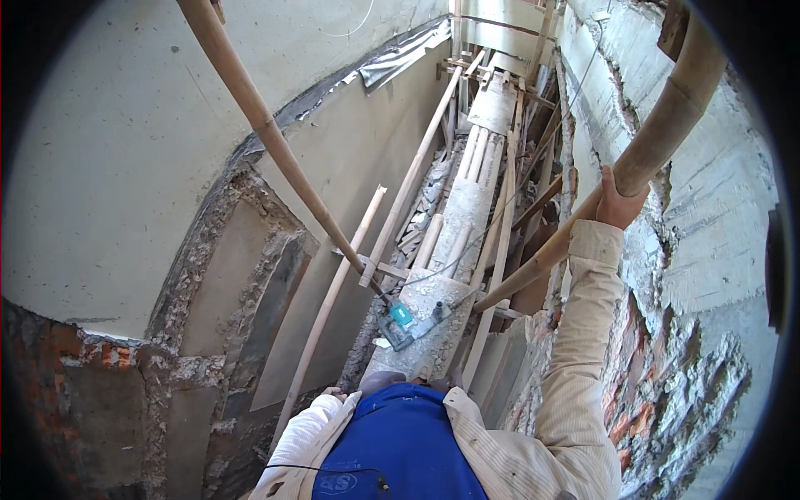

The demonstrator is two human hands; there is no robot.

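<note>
Right hand (622, 204) gripping thick bamboo pole (679, 104), left hand (335, 393) showing near thinner pole (333, 306), its grip indeterminable, teal-and-grey power tool (400, 323) lying on dusty walkway (421, 360).

Two poles, both aslant: bamboo (658, 137) at right, gripped; thin pole (330, 310) at left.
Bamboo: tan-brown, round, thick, ringed at a joint; looks whole. Leans from upper right down leftward, lower end near the right edge of the dusty boards (421, 360); contact there unclear. Thin pole: pale, straight, slimmer, top end bare and uneven. Tilts rightward at the top, left of the boards' left edge; its foot is hard to make out.
</note>
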